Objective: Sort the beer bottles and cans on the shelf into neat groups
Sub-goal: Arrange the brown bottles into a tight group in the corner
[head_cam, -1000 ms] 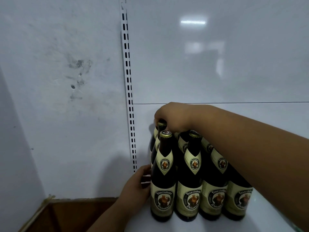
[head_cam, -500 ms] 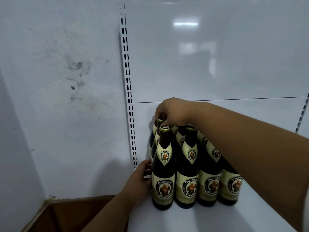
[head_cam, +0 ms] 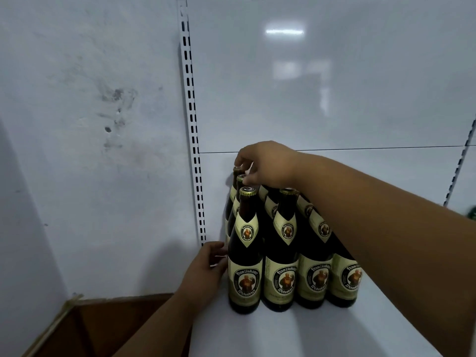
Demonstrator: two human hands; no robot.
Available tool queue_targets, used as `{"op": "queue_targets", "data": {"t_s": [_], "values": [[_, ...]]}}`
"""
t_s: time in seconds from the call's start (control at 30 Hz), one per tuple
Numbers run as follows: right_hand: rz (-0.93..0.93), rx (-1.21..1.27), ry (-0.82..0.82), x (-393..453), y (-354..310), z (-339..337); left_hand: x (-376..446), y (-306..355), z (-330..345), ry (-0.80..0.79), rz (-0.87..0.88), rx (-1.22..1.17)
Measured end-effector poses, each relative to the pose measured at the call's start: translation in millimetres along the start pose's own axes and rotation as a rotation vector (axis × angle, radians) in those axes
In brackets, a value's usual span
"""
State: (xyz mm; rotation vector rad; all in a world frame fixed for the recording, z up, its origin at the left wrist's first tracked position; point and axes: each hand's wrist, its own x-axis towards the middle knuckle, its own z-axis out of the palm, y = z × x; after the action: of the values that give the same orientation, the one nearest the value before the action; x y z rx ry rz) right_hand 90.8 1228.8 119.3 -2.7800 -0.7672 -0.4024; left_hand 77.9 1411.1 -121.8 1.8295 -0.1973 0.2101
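Several dark Franziskaner beer bottles (head_cam: pixel 283 253) with cream labels stand in tight rows on the white shelf (head_cam: pixel 309 333), at its left end against the back panel. My right hand (head_cam: pixel 268 163) reaches over the group and its fingertips pinch the cap of a bottle (head_cam: pixel 239 179) in the rear left column. My left hand (head_cam: pixel 206 269) lies flat against the left side of the front-left bottle (head_cam: pixel 246 258), fingers straight. My right forearm hides the tops of the right-hand bottles.
A slotted white upright (head_cam: pixel 192 124) runs down the wall just left of the bottles; a second upright (head_cam: pixel 461 163) stands at the far right. An open brown cardboard box (head_cam: pixel 103 328) sits below the shelf's left end. Something green (head_cam: pixel 472 212) peeks in at the right edge.
The view has pulled back a little. My right hand has loosened from covering the rear bottle tops to a fingertip pinch on one cap. My left hand stays against the front-left bottle.
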Motion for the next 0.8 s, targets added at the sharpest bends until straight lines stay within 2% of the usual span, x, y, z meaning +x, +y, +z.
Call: {"op": "queue_targets", "data": {"t_s": [0.1, 0.17, 0.27, 0.37, 0.53, 0.8], "values": [[-0.047, -0.015, 0.057, -15.0, -6.7, -13.1, -16.9, 7.3, -2.9, 0.052, 0.039, -0.103], [-0.052, -0.027, -0.015, -27.0, -11.9, -18.7, -33.5, 14.1, -2.5, -0.03, 0.059, -0.111], [-0.056, 0.03, -0.168, -40.3, -16.9, -20.5, -50.8, 19.4, 4.0, -0.125, 0.008, 0.017], [-0.095, -0.003, -0.16, -37.2, -14.8, -16.0, -57.9, 27.0, 13.1, -0.029, 0.008, 0.124], [-0.119, -0.005, -0.154, -33.7, -12.1, -14.8, -63.2, 34.2, 20.1, 0.042, 0.026, 0.109], [-0.115, 0.008, -0.136, -38.2, -10.1, -12.1, -65.2, 33.8, 22.1, 0.059, 0.046, 0.182]]}}
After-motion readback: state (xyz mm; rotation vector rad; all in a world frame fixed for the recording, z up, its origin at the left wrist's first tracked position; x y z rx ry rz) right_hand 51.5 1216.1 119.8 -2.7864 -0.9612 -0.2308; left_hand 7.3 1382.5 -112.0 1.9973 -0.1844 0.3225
